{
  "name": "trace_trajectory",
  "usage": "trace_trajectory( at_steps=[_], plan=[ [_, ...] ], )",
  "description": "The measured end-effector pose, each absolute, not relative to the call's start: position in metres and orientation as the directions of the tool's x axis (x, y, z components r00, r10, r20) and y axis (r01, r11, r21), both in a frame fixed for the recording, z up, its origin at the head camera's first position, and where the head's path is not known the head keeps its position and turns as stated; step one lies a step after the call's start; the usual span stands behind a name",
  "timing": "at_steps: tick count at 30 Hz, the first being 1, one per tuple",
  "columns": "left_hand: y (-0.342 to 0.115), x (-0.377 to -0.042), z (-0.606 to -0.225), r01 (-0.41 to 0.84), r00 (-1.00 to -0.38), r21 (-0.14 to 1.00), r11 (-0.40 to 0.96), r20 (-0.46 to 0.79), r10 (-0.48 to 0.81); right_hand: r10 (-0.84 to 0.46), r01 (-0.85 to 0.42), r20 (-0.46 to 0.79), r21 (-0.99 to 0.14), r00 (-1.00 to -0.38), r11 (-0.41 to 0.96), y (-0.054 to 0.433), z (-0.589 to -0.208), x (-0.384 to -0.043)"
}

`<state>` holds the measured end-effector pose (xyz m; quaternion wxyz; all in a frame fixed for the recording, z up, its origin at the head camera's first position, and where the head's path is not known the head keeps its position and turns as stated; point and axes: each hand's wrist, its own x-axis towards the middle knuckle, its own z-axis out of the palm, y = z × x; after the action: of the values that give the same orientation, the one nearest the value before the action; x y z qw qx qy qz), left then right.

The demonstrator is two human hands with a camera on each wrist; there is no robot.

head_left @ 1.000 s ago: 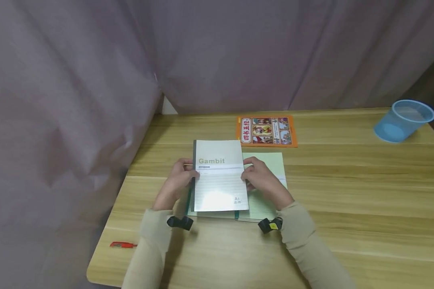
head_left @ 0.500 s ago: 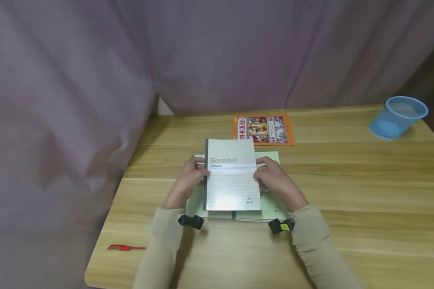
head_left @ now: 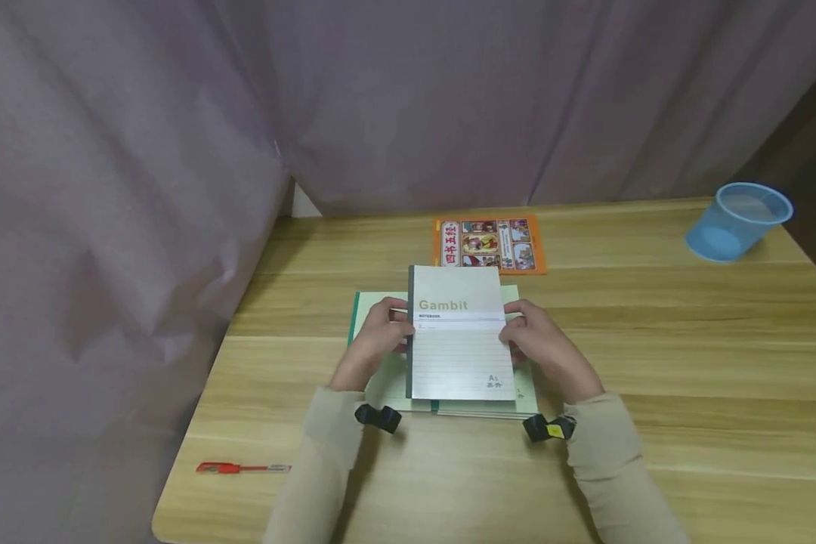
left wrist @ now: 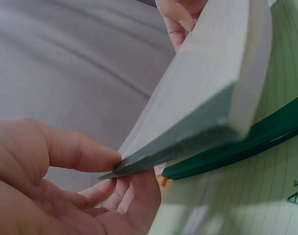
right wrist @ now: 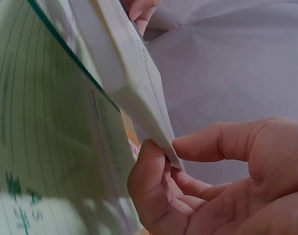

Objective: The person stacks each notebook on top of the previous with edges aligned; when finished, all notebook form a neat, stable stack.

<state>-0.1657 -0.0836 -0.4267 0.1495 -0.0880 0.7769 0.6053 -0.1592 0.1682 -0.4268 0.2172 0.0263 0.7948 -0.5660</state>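
A pale Gambit notebook (head_left: 459, 355) with a dark grey spine is held above the table between both hands. My left hand (head_left: 375, 340) pinches its spine edge, thumb on top and fingers beneath, as the left wrist view shows. On the opposite edge my right hand (head_left: 544, 344) pinches the notebook the same way. Beneath it lie light green notebooks (head_left: 387, 389) with dark green spines, side by side or partly overlapping; the held notebook hides much of them. The right wrist view shows a gap between the held notebook and the green cover (right wrist: 51, 122).
An orange illustrated booklet (head_left: 533, 261) lies behind the notebooks. A blue bin (head_left: 727, 230) stands at the far right of the wooden table (head_left: 687, 378). Near the left front corner is a red pen (head_left: 227, 468). Grey curtains (head_left: 408, 113) hang along the back and left.
Both hands have carried the pale notebook to the right across the green notebooks, uncovering more of the left one. The red pen shows more fully beside the left sleeve. The view has shifted slightly.
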Motion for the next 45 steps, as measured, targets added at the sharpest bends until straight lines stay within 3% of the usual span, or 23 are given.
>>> trace_trajectory(
  at_steps=[12, 21, 31, 45],
  plan=[
    [-0.067, -0.161, -0.443, -0.308, -0.942, 0.911, 0.274, -0.332, 0.049, -0.214, 0.234, -0.320, -0.907, -0.923, 0.349, 0.185, -0.435, -0.153],
    [-0.058, -0.155, -0.447, -0.266, -0.950, 0.899, 0.347, -0.306, 0.064, -0.148, 0.286, -0.359, -0.884, -0.921, 0.369, 0.190, -0.441, -0.150],
    [-0.049, -0.155, -0.455, -0.217, -0.967, 0.855, 0.471, -0.254, 0.017, -0.131, 0.278, -0.350, -0.880, -0.927, 0.386, 0.193, -0.446, -0.147],
    [-0.046, -0.149, -0.459, -0.222, -0.969, 0.838, 0.499, -0.246, -0.017, -0.108, 0.259, -0.339, -0.856, -0.935, 0.446, 0.197, -0.452, -0.143]
  ],
)
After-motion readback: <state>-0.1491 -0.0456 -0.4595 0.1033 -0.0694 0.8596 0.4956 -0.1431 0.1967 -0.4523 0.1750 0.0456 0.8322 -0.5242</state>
